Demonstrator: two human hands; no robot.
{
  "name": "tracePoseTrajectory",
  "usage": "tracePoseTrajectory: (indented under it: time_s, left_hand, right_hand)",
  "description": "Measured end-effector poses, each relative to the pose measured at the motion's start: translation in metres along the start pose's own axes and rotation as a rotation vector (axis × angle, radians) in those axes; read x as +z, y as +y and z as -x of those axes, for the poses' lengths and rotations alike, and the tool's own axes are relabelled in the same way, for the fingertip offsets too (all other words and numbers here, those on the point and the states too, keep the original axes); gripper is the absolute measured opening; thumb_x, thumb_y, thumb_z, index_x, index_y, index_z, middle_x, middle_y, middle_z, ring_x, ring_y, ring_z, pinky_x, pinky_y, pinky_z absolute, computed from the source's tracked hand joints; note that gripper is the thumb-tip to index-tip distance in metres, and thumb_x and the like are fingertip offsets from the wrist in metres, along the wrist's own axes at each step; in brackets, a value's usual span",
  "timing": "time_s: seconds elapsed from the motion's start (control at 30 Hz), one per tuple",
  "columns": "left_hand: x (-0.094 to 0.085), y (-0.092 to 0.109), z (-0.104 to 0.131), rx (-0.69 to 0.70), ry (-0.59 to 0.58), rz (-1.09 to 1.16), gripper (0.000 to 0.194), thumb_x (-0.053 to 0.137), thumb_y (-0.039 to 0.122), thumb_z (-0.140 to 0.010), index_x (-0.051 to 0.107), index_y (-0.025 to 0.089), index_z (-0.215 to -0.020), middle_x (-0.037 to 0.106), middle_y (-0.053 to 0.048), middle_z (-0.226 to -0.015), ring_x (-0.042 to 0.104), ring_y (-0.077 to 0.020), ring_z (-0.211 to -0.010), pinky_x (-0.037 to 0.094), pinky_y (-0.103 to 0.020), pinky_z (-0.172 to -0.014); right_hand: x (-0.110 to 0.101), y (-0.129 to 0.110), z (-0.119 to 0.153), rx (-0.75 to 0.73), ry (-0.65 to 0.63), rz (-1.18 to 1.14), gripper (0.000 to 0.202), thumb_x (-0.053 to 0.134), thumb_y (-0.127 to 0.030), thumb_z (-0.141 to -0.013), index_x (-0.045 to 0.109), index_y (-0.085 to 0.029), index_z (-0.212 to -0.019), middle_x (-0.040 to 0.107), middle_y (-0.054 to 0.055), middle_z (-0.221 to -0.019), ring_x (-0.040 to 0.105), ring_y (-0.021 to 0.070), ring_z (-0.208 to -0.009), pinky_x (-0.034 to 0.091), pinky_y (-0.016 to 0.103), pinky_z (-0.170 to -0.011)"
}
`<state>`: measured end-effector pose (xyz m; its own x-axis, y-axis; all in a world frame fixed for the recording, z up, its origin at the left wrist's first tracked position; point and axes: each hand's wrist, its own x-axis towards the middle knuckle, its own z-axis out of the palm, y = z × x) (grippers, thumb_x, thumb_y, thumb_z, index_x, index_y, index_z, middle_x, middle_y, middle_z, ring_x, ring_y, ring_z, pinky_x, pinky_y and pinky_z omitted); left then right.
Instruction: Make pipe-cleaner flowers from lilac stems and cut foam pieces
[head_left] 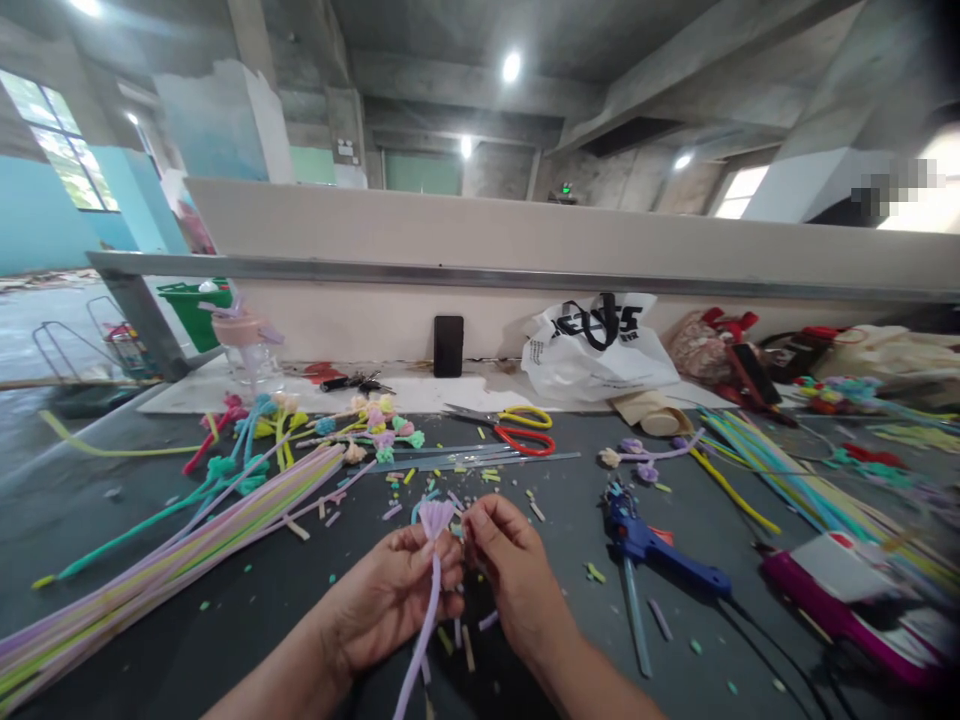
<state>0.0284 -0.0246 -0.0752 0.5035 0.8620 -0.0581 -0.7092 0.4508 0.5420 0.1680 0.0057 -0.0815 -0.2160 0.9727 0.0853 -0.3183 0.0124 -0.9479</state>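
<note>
My left hand (401,580) pinches a lilac pipe-cleaner flower (435,518) just under its fanned head, and the stem hangs down toward me. Beside it, my right hand (514,565) is closed, thumb against fingertips, close to the flower head. Whatever those fingertips may grip is too small or hidden to make out. Cut pipe-cleaner bits (469,645) lie scattered below and around both hands. Beyond them rest scissors (517,430) with one red and one yellow handle. To the right is a blue glue gun (660,550) with a clear glue stick (636,620) near it.
A bundle of pastel pipe cleaners (187,560) stretches along the left, near finished small flowers (382,425). More pipe cleaners (810,490) and a magenta-and-white device (855,600) lie right. A phone (448,346), a white bag (600,350) and a pink-lidded cup (244,350) stand behind.
</note>
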Motion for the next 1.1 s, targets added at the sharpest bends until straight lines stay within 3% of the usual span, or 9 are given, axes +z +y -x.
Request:
tracePoseTrajectory:
  time_s: [0.17,0.4,0.53,0.73,0.93,1.1]
  left_hand:
    - [-0.003,-0.001,-0.003,0.018,0.126,-0.118,0.009,0.059,0.019,-0.079,0.060,0.013,-0.085,0.057,-0.003,-0.079,0.057,-0.0112,-0.061,0.051,-0.035,-0.066]
    - [-0.009,0.002,-0.010,0.397,0.375,-0.392,0.011,0.068,0.016,-0.070,0.059,0.012,-0.076,0.060,-0.002,-0.074,0.055,-0.0086,-0.066,0.045,-0.019,-0.064]
    - [-0.011,-0.004,-0.012,0.375,0.321,-0.436,0.016,0.067,0.021,-0.071,0.053,0.015,-0.075,0.057,0.002,-0.066,0.053,-0.0084,-0.055,0.044,-0.021,-0.055]
    - [-0.010,-0.008,-0.013,0.303,0.292,-0.371,0.018,0.065,0.025,-0.074,0.050,0.017,-0.080,0.058,0.001,-0.060,0.053,-0.0093,-0.049,0.046,-0.025,-0.054]
    - [-0.011,-0.006,-0.015,0.397,0.338,-0.358,0.018,0.065,0.027,-0.072,0.052,0.016,-0.080,0.056,0.002,-0.063,0.050,-0.0079,-0.051,0.043,-0.021,-0.053]
    - [-0.006,-0.002,-0.016,0.413,0.361,-0.356,0.019,0.062,0.031,-0.074,0.049,0.016,-0.075,0.054,0.003,-0.064,0.049,-0.0073,-0.051,0.038,-0.020,-0.051]
  right_hand:
    - [0.005,-0.007,0.002,0.082,-0.025,-0.024,0.028,0.060,-0.042,-0.076,0.049,-0.018,-0.069,0.052,-0.005,-0.056,0.046,0.0077,-0.049,0.034,0.019,-0.048]
    - [0.013,0.000,0.001,0.231,-0.162,0.060,0.036,0.075,-0.041,-0.059,0.049,-0.017,-0.063,0.050,-0.008,-0.047,0.042,0.0062,-0.043,0.032,0.018,-0.044]
    - [0.010,0.001,0.000,0.303,-0.119,-0.104,0.032,0.076,-0.034,-0.059,0.051,-0.015,-0.060,0.058,-0.004,-0.049,0.049,0.0073,-0.043,0.036,0.019,-0.046]
    - [0.005,-0.001,-0.004,0.350,-0.132,-0.328,0.023,0.076,-0.026,-0.063,0.057,-0.012,-0.068,0.062,-0.001,-0.055,0.054,0.0068,-0.045,0.042,0.019,-0.049]
    - [0.004,-0.004,-0.006,0.384,-0.128,-0.401,0.020,0.074,-0.025,-0.066,0.062,-0.011,-0.074,0.062,0.000,-0.057,0.056,0.0074,-0.047,0.044,0.018,-0.049]
    - [0.000,-0.010,-0.005,0.376,-0.240,-0.517,0.017,0.071,-0.025,-0.070,0.061,-0.012,-0.075,0.060,-0.001,-0.059,0.055,0.0078,-0.050,0.045,0.020,-0.051]
